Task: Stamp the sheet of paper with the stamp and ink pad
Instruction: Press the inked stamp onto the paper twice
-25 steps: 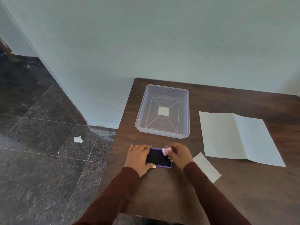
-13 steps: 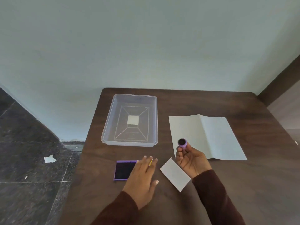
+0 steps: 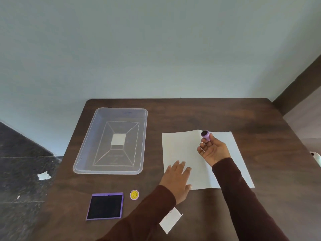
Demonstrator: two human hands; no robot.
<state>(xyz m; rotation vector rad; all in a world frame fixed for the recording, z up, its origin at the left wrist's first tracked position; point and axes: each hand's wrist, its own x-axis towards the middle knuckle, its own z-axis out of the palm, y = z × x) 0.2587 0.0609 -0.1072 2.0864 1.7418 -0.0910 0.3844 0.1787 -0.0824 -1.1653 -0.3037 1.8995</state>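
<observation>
stamp (image 3: 205, 135) off the ink pad (image 3: 105, 206) now, pinched in my right hand (image 3: 213, 150) above the paper (image 3: 180, 150) (dark face up) | left hand (image 3: 175, 178) slid over, flat on paper, holding nothing | next: flip, press

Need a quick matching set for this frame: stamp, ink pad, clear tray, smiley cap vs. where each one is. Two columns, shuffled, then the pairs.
Things:
1. stamp
2. ink pad
3. clear tray
4. smiley cap

Places:
A. on the table, just right of the ink pad
B. held in the right hand, above the sheet of paper
C. far left part of the table, near the wall
D. near left corner of the table, open

Pairs: 1-B, 2-D, 3-C, 4-A
</observation>
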